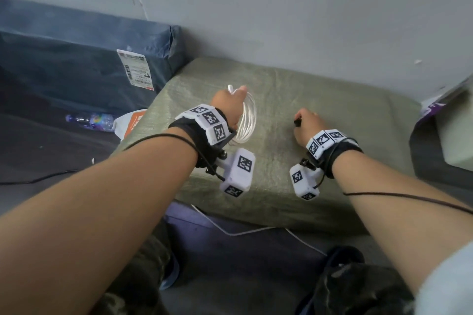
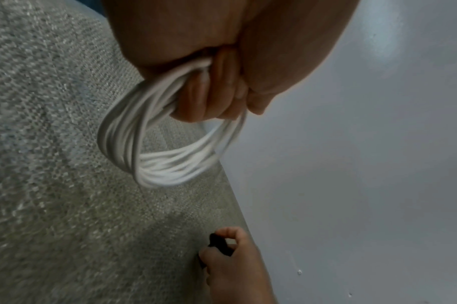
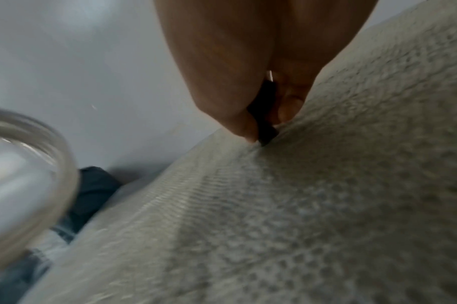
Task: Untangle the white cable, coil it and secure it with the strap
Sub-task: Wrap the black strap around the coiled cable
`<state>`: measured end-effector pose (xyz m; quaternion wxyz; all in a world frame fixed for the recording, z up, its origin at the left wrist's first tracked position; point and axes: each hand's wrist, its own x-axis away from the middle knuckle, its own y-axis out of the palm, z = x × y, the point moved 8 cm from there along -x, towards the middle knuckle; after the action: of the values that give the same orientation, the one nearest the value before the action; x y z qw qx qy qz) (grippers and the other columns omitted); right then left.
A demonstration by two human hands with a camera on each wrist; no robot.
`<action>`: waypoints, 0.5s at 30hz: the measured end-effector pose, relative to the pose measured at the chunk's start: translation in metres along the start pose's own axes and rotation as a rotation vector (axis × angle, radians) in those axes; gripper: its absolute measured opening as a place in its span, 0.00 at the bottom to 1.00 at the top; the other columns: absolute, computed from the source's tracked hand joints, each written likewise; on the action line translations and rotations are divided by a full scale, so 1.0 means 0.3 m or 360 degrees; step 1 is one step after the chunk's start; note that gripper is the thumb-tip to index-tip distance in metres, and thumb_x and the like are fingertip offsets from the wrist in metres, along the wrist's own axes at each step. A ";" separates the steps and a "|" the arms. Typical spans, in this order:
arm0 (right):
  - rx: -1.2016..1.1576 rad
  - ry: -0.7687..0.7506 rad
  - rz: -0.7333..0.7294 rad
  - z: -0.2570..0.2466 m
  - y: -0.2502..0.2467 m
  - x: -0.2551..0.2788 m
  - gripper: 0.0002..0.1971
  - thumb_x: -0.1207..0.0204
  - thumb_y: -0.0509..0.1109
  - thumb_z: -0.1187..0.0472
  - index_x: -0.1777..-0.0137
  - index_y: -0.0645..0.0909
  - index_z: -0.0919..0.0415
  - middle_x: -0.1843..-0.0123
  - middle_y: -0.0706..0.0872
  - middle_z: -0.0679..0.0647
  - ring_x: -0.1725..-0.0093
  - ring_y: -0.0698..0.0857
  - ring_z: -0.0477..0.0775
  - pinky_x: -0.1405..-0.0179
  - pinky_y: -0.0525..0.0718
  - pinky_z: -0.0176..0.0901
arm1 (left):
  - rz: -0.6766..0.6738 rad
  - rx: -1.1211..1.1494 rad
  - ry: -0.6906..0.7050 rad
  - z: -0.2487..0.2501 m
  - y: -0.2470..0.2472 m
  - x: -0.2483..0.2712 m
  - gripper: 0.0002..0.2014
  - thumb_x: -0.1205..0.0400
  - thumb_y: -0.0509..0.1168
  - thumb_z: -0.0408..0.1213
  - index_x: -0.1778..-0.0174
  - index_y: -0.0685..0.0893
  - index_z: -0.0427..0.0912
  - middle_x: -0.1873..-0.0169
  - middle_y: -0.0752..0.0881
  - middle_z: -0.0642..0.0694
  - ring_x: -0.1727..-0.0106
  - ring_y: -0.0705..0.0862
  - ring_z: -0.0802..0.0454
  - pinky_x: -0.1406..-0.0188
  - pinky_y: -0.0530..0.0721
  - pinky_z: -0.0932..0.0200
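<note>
Forearms reach out from the near edge, each wrist wearing a banded camera rig with trailing black leads; below them, off the near edge of the surface, a loose white wire (image 1: 238, 233) lies on dark fabric, and I cannot tell whether it belongs to the task. Next comes the working surface, a grey-green woven sack (image 1: 307, 120) padded like a cushion rather than a bench. On it the right hand (image 1: 305, 123) has its grip closed on the black strap (image 3: 265, 123), thumb and forefinger pinching it with its lower end touching the weave, probably just lifting it clear. To its left, well apart, the left hand (image 1: 229, 105) has its grip closed round the white cable (image 2: 154, 148), already wound into a neat bundle of loops and held upright, hanging free below the fist; holding it by the top likely keeps the turns together and leaves the lower arc open for the strap. One connector end (image 1: 231, 89) sticks up past the thumb. Judged from this, only the binding remains. Bare sack lies between the hands, so the strap has a clear path across. Farther off, a dark blue parcel (image 1: 76, 59) crowds the left edge, a purple-and-white package (image 1: 435, 107) the right, and a pale wall (image 1: 307, 7) closes the back.
</note>
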<state>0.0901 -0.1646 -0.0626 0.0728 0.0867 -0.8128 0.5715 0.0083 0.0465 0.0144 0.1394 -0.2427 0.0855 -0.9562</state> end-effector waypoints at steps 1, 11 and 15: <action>-0.0057 -0.0018 -0.0011 -0.014 -0.009 0.019 0.11 0.25 0.65 0.64 0.43 0.76 0.58 0.39 0.81 0.62 0.44 0.82 0.66 0.46 0.77 0.47 | 0.0039 -0.0015 -0.0004 -0.003 -0.004 0.008 0.25 0.17 0.57 0.51 0.35 0.74 0.31 0.47 0.87 0.31 0.49 0.87 0.31 0.50 0.85 0.44; -0.0941 -0.0306 -0.0060 -0.230 -0.285 0.335 0.18 0.31 0.78 0.57 0.66 0.68 0.55 0.68 0.83 0.55 0.72 0.83 0.56 0.66 0.83 0.51 | -0.0130 -0.0583 0.0692 0.162 0.046 0.228 0.16 0.13 0.53 0.42 0.34 0.79 0.44 0.48 0.85 0.40 0.53 0.83 0.47 0.50 0.74 0.60; -0.1251 -0.0367 -0.0089 -0.264 -0.357 0.453 0.12 0.25 0.73 0.57 0.63 0.72 0.58 0.66 0.85 0.54 0.76 0.82 0.49 0.73 0.81 0.42 | -0.0253 -0.0690 0.0720 0.186 0.042 0.324 0.23 0.16 0.54 0.58 0.48 0.86 0.44 0.65 0.84 0.50 0.64 0.80 0.53 0.64 0.75 0.59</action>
<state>-0.0167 -0.1332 0.0916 0.0244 0.1379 -0.9694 0.2017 -0.0435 -0.0008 0.1026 -0.0133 -0.0541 0.2967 -0.9534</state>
